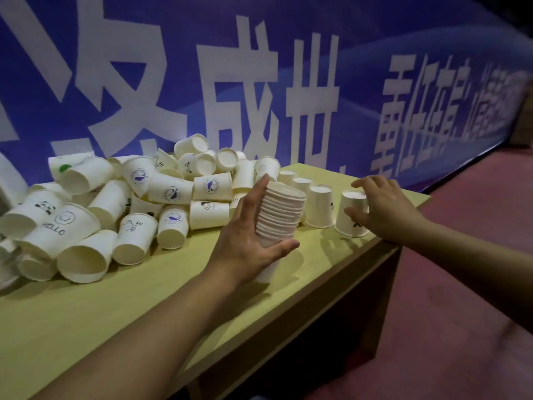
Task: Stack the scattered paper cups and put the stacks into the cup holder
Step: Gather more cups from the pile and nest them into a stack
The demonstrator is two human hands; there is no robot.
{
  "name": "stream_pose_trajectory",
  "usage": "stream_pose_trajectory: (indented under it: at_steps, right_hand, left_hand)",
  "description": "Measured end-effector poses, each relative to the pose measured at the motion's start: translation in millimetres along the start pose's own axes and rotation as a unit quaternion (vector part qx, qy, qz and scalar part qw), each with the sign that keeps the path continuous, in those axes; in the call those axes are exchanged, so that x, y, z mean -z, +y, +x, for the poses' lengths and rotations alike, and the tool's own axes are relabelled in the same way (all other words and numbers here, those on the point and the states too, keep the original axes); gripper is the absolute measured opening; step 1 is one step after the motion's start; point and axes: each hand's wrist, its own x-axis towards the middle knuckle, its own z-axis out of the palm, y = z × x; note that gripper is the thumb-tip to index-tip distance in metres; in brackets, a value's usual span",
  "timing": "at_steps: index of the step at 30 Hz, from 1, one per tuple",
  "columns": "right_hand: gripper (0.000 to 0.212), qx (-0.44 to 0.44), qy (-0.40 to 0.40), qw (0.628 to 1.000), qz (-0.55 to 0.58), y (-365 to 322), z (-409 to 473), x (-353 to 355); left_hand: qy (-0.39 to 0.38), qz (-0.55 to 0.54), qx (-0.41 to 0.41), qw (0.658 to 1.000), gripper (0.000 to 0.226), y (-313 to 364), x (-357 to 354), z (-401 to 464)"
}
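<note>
White paper cups make up a big loose heap (121, 203) at the far left of the worktop (144, 290), most of them lying on their sides, some printed with a whale badge, a panda or "HELLO". Just right of the heap, the left hand (248, 235) grasps a nested stack of cups (281, 215), thumb under its lower part and fingers up the far side; the stack is tilted and held above the worktop, many rims showing one above another. Right of it a short row of upturned cups (310, 197) stands base-up toward the wall. At the near right end of that row the right hand (380, 209) curls its fingers around a single upturned cup (352, 213) that sits on the worktop near the right edge, and appears to be grasping it.

By my reading the task is early to midway: one stack is partly built, this cup looks set to join it, and the heap, by far the larger share, is left to gather. No cup holder is clearly in view, so nothing shows as loaded.

Pale yellow-green wood laminate forms the worktop, which is pushed against a blue banner (259, 67) bearing large white characters. Reddish floor (467, 284) runs along the right, and the light is dim.
</note>
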Motion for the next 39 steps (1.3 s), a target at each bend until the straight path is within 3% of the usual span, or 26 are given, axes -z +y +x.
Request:
stream_pose_trajectory:
  at_steps: [3,7,13,16,19,23,25,31,34,39]
  right_hand:
    - [0.044,-0.029,-0.017,0.998,0.05,16,7,-9]
    - [0.023,-0.034,0.013,0.992,0.121,14,9,-13]
    - [0.053,0.041,0.113,0.965,0.234,-20,1,7]
    - [0.064,0.092,0.105,0.95,0.278,-53,-1,17]
    - [0.048,0.102,0.079,0.933,0.337,-88,-2,18]
    - [0.026,0.105,-0.015,0.861,0.498,-128,-3,13]
    - [0.013,0.098,-0.025,0.847,0.522,-142,-4,9]
    - [0.06,0.081,-0.067,0.857,0.504,-152,6,2]
    - [0.052,0.114,-0.058,0.865,0.486,-149,4,0]
    - [0.028,0.167,-0.029,0.926,0.336,-138,5,-15]
  left_hand:
    - [0.022,-0.033,0.002,0.999,0.112,-4,-9,-5]
    - [0.124,-0.101,0.026,0.987,0.106,-17,-11,-14]
    - [0.101,-0.138,0.025,0.985,0.102,-14,-4,-26]
    - [0.074,-0.155,0.017,0.985,0.098,-8,-3,-29]
    - [0.051,-0.173,0.024,0.983,0.098,-6,-2,-29]
    - [0.036,-0.203,0.042,0.978,0.096,-6,1,-29]
    - [0.04,-0.209,0.052,0.976,0.1,-6,2,-29]
    - [0.061,-0.202,0.075,0.975,0.1,-10,4,-28]
    - [0.077,-0.21,0.09,0.97,0.099,-11,2,-27]
    - [0.114,-0.25,0.107,0.955,0.111,-17,-1,-25]
